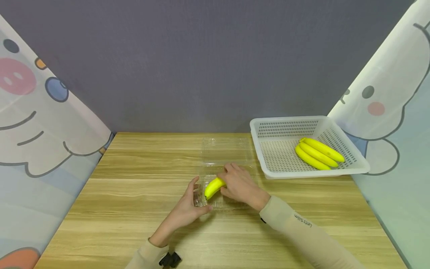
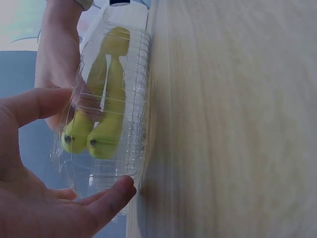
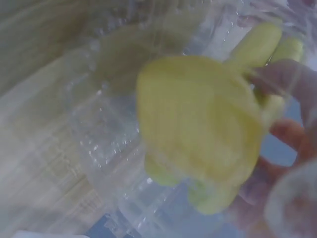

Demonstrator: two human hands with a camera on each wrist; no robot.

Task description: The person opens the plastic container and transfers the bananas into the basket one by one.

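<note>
A clear plastic clamshell box [image 1: 218, 204] lies on the table with its lid [image 1: 226, 149] folded back. The left hand [image 1: 186, 209] grips the box's left end, thumb at the front corner and fingers at the back one. Inside the box, a small bunch of yellow bananas [image 1: 213, 188] is held by the right hand [image 1: 239, 185], whose fingers curl over it from above. Through the clear wall in the left wrist view, two dark-tipped bananas [image 2: 106, 134] point toward the left palm. In the right wrist view the bananas [image 3: 198, 119] are blurred and large.
At the back right stands a white slotted plastic basket [image 1: 275, 149] with another bunch of bananas [image 1: 317, 154] in its right part. A grey panel [image 1: 215, 67] rises behind the wooden table [image 1: 141, 179], and cartoon-printed sheets [image 1: 37, 112] flank it.
</note>
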